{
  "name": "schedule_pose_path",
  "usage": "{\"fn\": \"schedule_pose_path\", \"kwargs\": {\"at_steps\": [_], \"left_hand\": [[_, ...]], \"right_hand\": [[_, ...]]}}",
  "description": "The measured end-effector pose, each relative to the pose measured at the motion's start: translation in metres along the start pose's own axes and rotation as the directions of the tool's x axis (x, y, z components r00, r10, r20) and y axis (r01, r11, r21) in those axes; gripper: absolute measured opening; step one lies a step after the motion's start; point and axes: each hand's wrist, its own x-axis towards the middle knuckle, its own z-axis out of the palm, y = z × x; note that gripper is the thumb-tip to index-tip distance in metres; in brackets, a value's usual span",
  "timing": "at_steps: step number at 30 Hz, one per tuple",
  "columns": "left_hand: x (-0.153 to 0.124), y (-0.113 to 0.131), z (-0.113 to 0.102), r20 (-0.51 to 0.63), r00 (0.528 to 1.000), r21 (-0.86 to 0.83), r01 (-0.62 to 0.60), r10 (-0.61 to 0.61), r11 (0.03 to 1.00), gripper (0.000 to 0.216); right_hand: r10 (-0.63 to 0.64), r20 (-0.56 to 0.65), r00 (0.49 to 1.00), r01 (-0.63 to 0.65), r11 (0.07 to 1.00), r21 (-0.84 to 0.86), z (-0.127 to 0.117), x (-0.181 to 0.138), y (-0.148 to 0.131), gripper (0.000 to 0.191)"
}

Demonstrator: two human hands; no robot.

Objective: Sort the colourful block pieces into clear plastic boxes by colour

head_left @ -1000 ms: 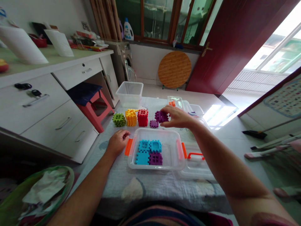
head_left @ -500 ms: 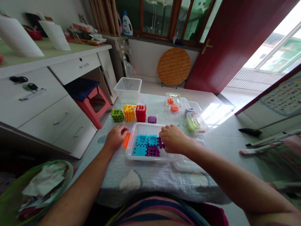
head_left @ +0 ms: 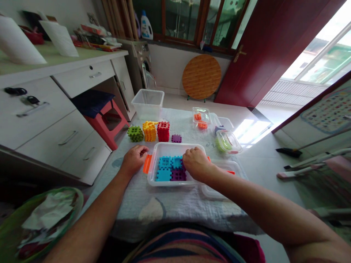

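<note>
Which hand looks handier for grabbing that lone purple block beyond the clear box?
Probably the right hand: it's inside the clear box, nearer the purple block. The left hand rests by the orange handle.

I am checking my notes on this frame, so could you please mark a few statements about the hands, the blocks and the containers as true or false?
1. The right hand is inside the clear plastic bin with the orange latches. True.
2. The left hand is lifting the red block cube. False: the red block cube stands untouched on the table; the left hand rests on the cloth beside the bin's orange latch.
3. Blue blocks and a purple block lie flat in the bin. True.
4. The green block cube stands between the yellow and red ones. False: the green block cube is at the left end, and the yellow block cube is in the middle.
5. A single purple block piece lies on the cloth right of the red cube. True.
</note>
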Motion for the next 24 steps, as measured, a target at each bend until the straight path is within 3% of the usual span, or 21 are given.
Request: {"fn": "schedule_pose_path", "kwargs": {"at_steps": [15,24], "left_hand": [[0.000,0.001,0.000,-0.013,1.000,-0.002,-0.017,0.017,1.000,0.026],[0.000,0.000,0.001,-0.012,1.000,0.002,-0.013,0.013,1.000,0.025]], "right_hand": [[0.056,0.031,0.998,-0.055,0.998,-0.033,-0.010,-0.009,-0.004,0.027],[0.069,-0.021,0.997,-0.069,0.998,0.003,-0.007,-0.012,0.002,0.022]]}}
